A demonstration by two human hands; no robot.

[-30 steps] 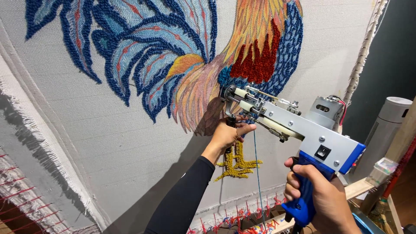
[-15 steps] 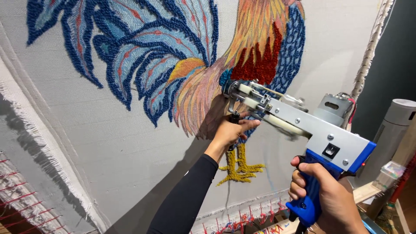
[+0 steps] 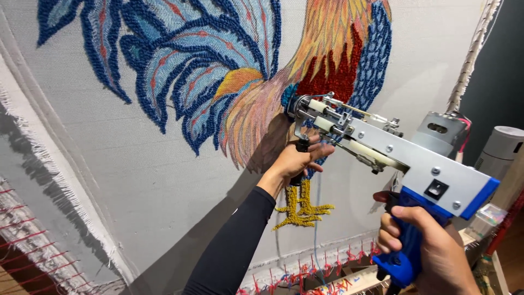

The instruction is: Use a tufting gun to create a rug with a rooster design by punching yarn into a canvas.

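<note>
Right hand (image 3: 431, 246) is wrapped tight around the blue grip of a tufting gun (image 3: 393, 158), while the left hand (image 3: 297, 161) is closed on the black front handle just under the needle end. The gun's nose presses against the stretched cloth (image 3: 136, 158) at the lower body of a rooster picture (image 3: 245, 71), right where the red and dark blue patches meet.

To do this step well, I judge the nose should stay square and firmly pushed into the cloth, with both hands moving as one so the line follows the printed outline. A blue yarn (image 3: 316, 218) hangs from the gun down past the yellow foot (image 3: 300, 207); it looks slack and should stay free of the left forearm.

Open room lies to the left, across plain cloth. On the right, the cloth's roped edge (image 3: 469, 54) is near, and a grey cylinder (image 3: 499, 150) stands just beyond the motor. Below, the frame's bottom rail (image 3: 349, 281) with red and blue yarn ends sits near the right wrist.
</note>
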